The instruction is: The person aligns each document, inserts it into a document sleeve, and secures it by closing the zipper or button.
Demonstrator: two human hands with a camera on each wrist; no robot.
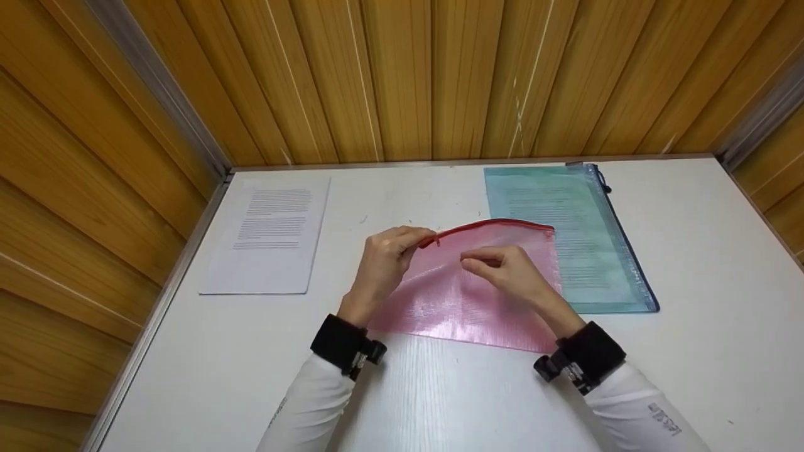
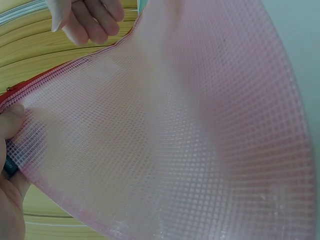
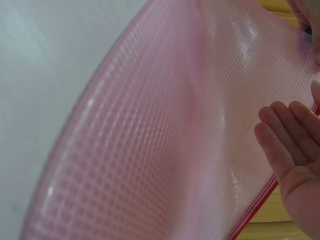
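A pink mesh pouch with a red zip along its top stands tilted up off the white table, its lower edge on the tabletop. My left hand pinches the left end of the zip; the thumb presses the mesh there. My right hand hovers before the upper middle of the pouch. Its fingers are loosely curled beside the zip edge and I see nothing held between them. In the right wrist view those fingers lie against the mesh.
A printed white sheet lies at the table's back left. A teal zip pouch with paper inside lies at the back right, partly behind the pink one. Wooden walls close the table on three sides.
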